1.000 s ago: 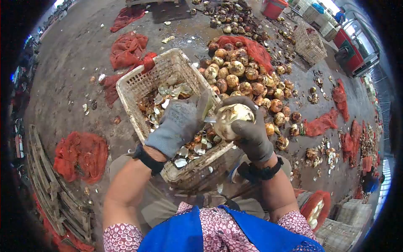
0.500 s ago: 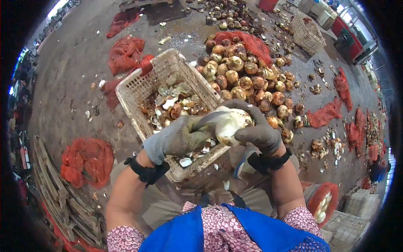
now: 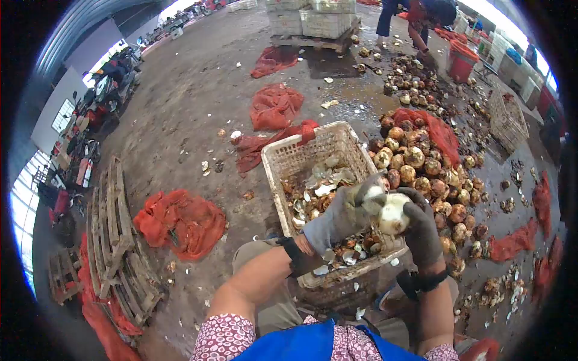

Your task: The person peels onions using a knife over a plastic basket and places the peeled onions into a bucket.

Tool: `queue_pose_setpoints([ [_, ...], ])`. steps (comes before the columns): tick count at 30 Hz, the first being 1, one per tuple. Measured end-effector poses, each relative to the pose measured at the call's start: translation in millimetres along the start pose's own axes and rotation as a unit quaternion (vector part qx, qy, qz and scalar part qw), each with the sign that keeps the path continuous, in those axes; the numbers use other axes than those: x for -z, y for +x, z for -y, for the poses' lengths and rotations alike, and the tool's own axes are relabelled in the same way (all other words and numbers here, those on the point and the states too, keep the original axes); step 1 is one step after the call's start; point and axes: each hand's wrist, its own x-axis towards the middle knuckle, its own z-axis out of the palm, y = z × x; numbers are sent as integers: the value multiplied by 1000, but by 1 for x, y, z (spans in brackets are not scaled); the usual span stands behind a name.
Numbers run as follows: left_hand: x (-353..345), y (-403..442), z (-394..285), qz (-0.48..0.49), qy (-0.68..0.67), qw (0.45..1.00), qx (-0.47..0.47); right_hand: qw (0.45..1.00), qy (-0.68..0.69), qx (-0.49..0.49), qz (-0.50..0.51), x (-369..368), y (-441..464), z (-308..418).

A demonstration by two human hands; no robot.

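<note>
Both hands wear dirty grey gloves and meet over the near right part of a plastic crate (image 3: 278, 191). A pale, mostly peeled onion (image 3: 394, 216) is in my right hand (image 3: 422, 231), whose fingers wrap round its right side. My left hand (image 3: 346, 216) is closed at the onion's left, with a whitish outer layer (image 3: 374, 194) pinched between thumb and fingers. Whether that layer is still joined to the onion, I cannot tell. Peelings and brown skins (image 3: 313, 195) lie inside the crate below.
A heap of unpeeled onions (image 3: 415, 157) lies right of the crate. Red net bags (image 3: 180, 222) are scattered about. Wooden pallets (image 3: 111, 228) stand at left. A person (image 3: 415, 24) bends near a red bucket (image 3: 462, 63); another crate (image 3: 507, 123) lies at the far right.
The camera view has swung left and up, so the scene sits lower and further right. The onion has turned in my hands, and a pale layer now shows in my left fingers.
</note>
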Motion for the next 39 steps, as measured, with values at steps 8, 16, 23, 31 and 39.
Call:
queue_pose_setpoints([
  [8,20,26,47,-34,331,927,174,967,249,52,-29,23,21,-25],
  [16,-28,0,-28,51,-234,942,234,977,153,151,10,1,25,-18],
  [23,-6,11,-11,-85,-59,995,-8,990,-83,104,37,-14,12,-13],
  [31,-2,3,-4,-110,155,982,5,995,35,-59,73,-5,0,1],
  [39,-5,-12,-8,59,397,915,41,996,-52,36,64,8,1,0],
])
